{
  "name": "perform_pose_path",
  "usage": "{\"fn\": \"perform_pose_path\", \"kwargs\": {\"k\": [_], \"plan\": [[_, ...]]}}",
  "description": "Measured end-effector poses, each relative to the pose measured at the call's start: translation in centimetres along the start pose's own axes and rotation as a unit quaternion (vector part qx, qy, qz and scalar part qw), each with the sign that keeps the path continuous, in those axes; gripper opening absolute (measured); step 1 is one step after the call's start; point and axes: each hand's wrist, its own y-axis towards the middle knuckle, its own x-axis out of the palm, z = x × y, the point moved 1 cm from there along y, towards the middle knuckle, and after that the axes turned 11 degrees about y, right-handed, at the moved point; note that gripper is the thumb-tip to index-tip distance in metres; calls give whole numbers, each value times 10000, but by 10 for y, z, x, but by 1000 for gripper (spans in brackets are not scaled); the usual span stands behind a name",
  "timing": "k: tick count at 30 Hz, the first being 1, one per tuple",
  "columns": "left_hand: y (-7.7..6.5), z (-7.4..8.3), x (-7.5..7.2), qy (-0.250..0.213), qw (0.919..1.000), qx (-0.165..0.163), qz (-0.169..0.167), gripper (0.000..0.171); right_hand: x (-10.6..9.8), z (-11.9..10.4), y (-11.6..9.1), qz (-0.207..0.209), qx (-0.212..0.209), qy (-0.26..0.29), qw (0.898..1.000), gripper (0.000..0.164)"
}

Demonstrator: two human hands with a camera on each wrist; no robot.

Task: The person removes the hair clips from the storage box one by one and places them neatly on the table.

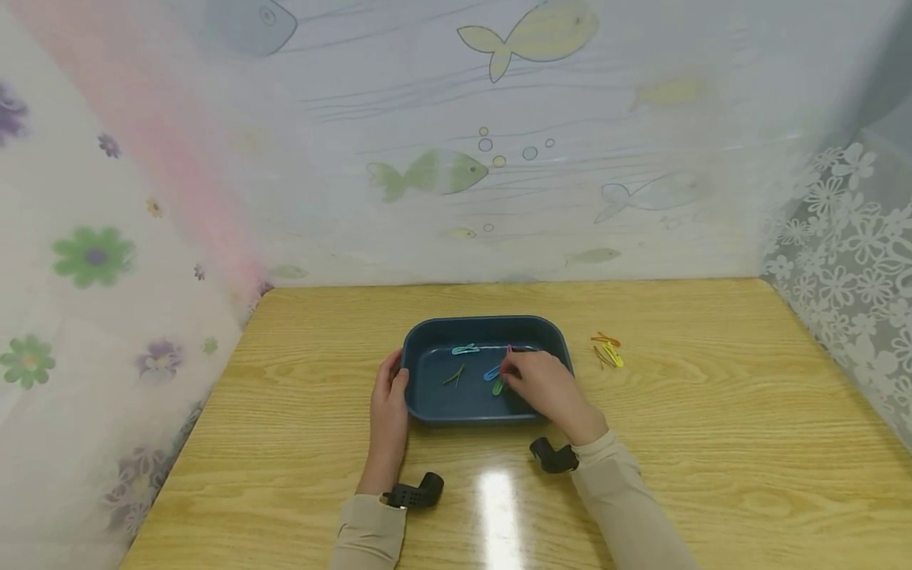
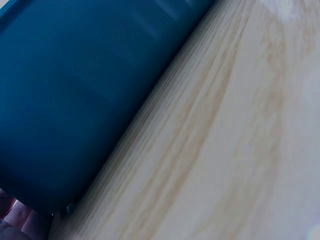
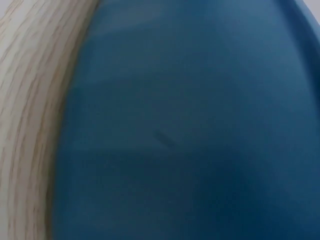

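Observation:
A dark blue rectangular tray (image 1: 435, 413) sits on the table with several snap hair clips inside. My left hand (image 1: 389, 402) holds the tray's left end, its thumb by the rim; a bit of its fingers (image 2: 20, 220) shows in the left wrist view. Inside the tray's right half, my right hand (image 1: 545, 384) pinches a pink hair clip (image 1: 509, 348), mostly hidden by the fingers. Close to those fingertips lie a blue hair clip (image 1: 492, 373) and a green hair clip (image 1: 497, 388). Farther left are a turquoise clip (image 1: 465, 349) and an olive-green clip (image 1: 454, 376).
On the wooden table (image 1: 285, 443), right of the tray, lie an orange hair clip (image 1: 608, 339), a yellow hair clip (image 1: 613, 355) and a thin brownish clip (image 1: 602, 357). Behind the table hangs a fish-patterned curtain (image 1: 427, 237). The right wrist view shows mainly the tray's outer wall (image 3: 175, 110).

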Motion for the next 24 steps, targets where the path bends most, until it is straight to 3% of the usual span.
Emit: {"fn": "perform_pose_path", "kwargs": {"k": [10,19,24], "plan": [[0,0,1,-68,10000,54,36,31,-8,3,0,239,-341,351,9985,4],[0,0,-1,-76,9998,169,41,31,-21,11,-1,364,-212,819,9958,5],[-4,11,-3,-173,9997,146,-44,33,-29,13,-3,407,-206,958,9944,6]]}}
